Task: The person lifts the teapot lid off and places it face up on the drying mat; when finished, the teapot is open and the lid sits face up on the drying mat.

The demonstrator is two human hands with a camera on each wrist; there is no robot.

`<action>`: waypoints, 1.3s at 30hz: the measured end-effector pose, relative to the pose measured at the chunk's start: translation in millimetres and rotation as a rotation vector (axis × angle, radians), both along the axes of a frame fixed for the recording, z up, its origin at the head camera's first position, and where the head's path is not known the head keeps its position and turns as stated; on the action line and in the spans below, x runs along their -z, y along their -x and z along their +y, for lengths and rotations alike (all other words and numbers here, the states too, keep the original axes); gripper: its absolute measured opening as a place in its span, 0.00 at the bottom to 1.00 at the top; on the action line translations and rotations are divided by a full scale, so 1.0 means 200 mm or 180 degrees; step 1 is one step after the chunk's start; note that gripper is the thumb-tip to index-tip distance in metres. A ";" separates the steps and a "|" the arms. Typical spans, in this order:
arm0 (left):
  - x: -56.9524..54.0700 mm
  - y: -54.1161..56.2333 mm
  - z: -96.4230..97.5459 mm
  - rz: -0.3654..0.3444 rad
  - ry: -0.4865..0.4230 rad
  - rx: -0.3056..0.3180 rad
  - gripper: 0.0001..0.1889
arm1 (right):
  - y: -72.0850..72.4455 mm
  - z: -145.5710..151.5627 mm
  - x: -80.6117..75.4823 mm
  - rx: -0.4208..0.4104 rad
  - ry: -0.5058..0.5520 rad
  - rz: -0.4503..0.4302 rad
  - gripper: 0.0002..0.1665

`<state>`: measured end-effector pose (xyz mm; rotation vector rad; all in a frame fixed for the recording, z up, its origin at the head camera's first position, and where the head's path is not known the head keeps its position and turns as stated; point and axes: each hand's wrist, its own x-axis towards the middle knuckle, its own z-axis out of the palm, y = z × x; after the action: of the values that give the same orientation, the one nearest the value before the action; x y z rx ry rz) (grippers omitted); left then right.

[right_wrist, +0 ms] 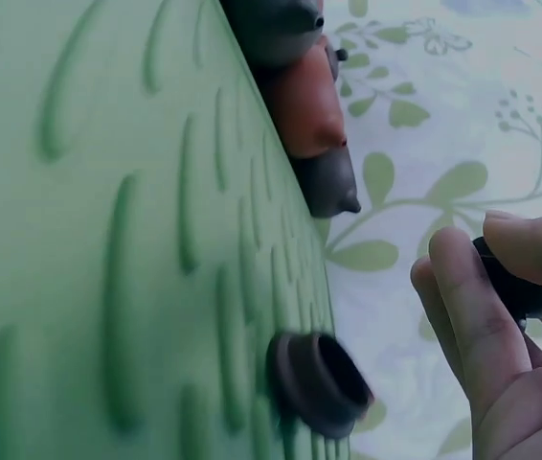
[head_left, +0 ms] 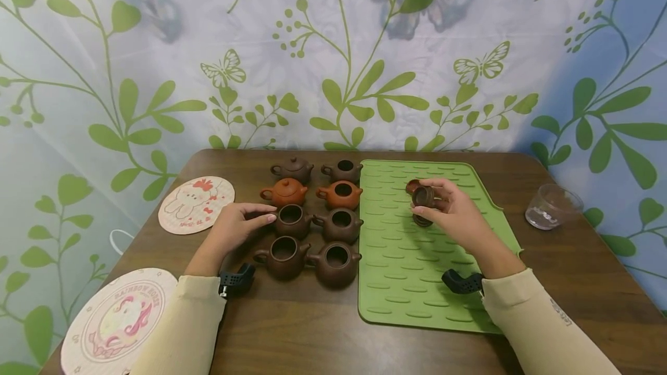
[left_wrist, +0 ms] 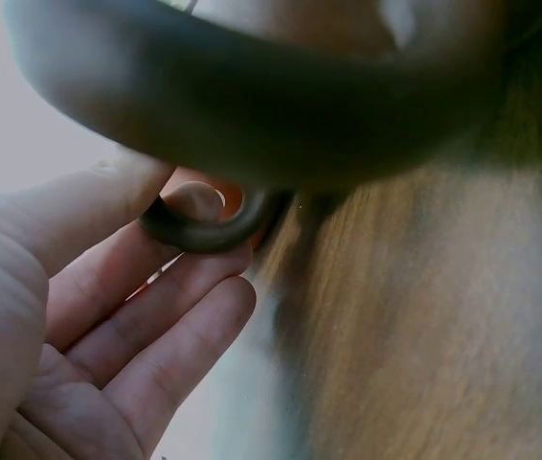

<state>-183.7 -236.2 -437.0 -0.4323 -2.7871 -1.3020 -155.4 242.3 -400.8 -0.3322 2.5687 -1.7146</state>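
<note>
My left hand point(head_left: 235, 227) pinches the ring handle point(left_wrist: 204, 233) of a lidless dark brown teapot point(head_left: 292, 225) between thumb and index finger; the other fingers extend below. Over the green mat, my right hand point(head_left: 454, 208) holds a small dark teapot lid point(right_wrist: 530, 290) in its fingers, its underside towards the head camera. On the mat close to that hand are a reddish lid point(head_left: 412, 186) and another dark lid point(right_wrist: 317, 383). A lidded dark teapot point(head_left: 294, 169) and a lidded orange teapot point(head_left: 284, 193) stand behind the gripped one.
Right of these stand an open orange teapot point(head_left: 341, 196) and several open dark teapots point(head_left: 336, 268), along the left edge of the green mat point(head_left: 406, 300). A clear plastic cup point(head_left: 551, 207) is at far right. Two round printed mats point(head_left: 195, 206) lie left on the wooden table point(head_left: 292, 328).
</note>
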 end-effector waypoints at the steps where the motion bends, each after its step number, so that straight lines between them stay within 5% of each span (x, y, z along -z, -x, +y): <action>1: 0.00 0.00 0.00 0.0002 0.0002 -0.0001 0.14 | -0.01 0.01 0.00 0.0009 -0.0035 0.0015 0.38; 9: 0.00 0.00 0.00 0.0009 -0.0009 -0.0001 0.14 | -0.11 0.09 0.05 0.0009 -0.0184 0.0129 0.32; 17: 0.00 0.00 0.00 -0.0007 -0.0058 0.0005 0.14 | -0.17 0.12 0.09 0.0159 -0.0815 0.0258 0.28; 30: 0.01 -0.01 -0.01 -0.0005 -0.0065 -0.0036 0.14 | -0.16 0.15 0.10 0.0109 -0.1386 0.0528 0.25; 39: 0.01 0.00 -0.01 -0.0002 -0.0087 0.0033 0.15 | -0.18 0.17 0.11 -0.0087 -0.1593 0.0329 0.25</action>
<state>-183.4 -238.7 -439.9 -0.4457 -2.7677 -1.3410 -120.2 276.2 -422.3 -0.4326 2.9242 -1.0108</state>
